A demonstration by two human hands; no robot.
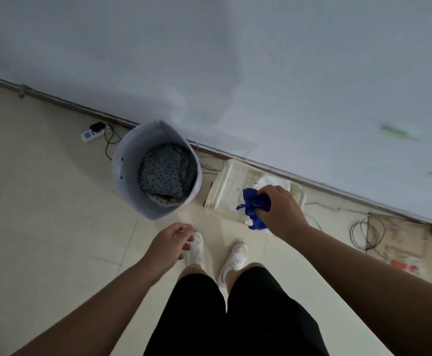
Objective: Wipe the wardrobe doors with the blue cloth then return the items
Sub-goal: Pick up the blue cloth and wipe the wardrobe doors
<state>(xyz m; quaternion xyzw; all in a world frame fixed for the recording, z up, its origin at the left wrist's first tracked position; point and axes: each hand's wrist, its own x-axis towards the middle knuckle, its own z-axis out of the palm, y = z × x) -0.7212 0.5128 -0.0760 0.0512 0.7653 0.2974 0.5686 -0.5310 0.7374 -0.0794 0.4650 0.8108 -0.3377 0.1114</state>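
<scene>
Grey bin (125, 155), patterned fabric inside, stands on the floor at the foot of the pale upright surface. Below and right of the bin, the left hand (168, 244) hangs idle, fingers loosely curled and holding nothing. Further right of the bin, the right hand (280, 210) grips the bunched blue cloth (252, 201) just above a white plastic basket (222, 186), probably its storage place. Whether it is being fetched or returned cannot be told.

Cloth (251, 204), deep blue, bunched and creased, loose ends hanging, gripped from above by right hand (279, 211), over white tray (222, 182), 4 o'clock of frame centre
</scene>
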